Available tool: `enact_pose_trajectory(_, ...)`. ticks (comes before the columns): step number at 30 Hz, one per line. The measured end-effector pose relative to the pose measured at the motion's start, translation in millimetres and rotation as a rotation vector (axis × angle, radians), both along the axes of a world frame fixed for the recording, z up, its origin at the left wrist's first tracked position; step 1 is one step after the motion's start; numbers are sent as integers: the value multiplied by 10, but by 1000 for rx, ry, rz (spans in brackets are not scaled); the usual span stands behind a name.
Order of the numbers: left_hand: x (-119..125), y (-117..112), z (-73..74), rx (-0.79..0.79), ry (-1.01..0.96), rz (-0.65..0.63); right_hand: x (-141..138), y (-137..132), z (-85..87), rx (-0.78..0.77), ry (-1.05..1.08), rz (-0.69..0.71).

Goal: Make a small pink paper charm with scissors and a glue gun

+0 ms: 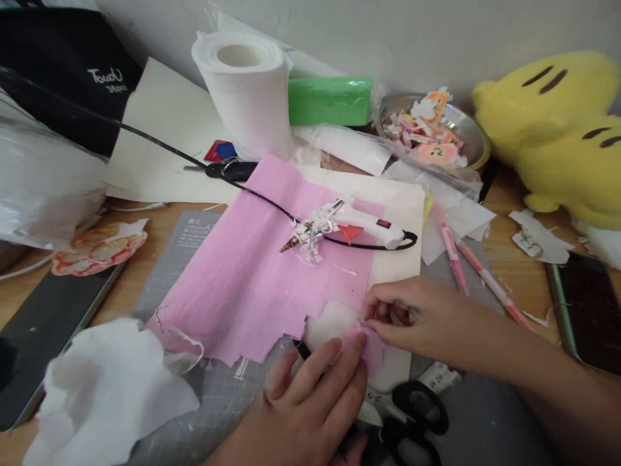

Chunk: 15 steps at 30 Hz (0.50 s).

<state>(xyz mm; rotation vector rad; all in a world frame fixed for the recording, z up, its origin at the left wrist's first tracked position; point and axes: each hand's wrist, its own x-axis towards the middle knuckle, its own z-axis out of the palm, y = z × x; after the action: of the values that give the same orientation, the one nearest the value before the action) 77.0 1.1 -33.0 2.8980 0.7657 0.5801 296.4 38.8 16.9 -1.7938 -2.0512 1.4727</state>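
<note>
A small pink crepe paper piece (372,353) lies over a whitish translucent sheet (327,323) on cream paper. My left hand (315,395) rests palm down with fingers stretched out, its fingertips touching the small piece. Thumb and forefinger of my right hand (402,310) pinch that piece's upper edge. Black-handled scissors (420,404) lie beside my left hand, partly hidden by it. Beyond both hands, a large pink crepe paper sheet (252,278) carries a white glue gun (363,223), its nozzle pointing left and a small red light showing.
A black cable (169,152) crosses from the left to the pink sheet. At the back stand a paper roll (252,97) and a metal bowl (473,139) of scraps. Phones (589,304) (53,336), pens (453,252) and crumpled white paper (111,388) lie around the grey cutting mat (165,259).
</note>
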Motion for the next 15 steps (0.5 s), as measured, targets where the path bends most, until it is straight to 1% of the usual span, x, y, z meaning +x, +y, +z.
enact_pose_trajectory(8,-2,-6,32,-5,6,-10,-24,-25,55,59,-142,63)
enact_pose_trajectory(12,14,-16,33,-65,7,36,-34,-48,77,65,-176,75)
enact_pose_trajectory(15,14,-4,21,-33,-15,1,-41,-52,94,73,-202,79)
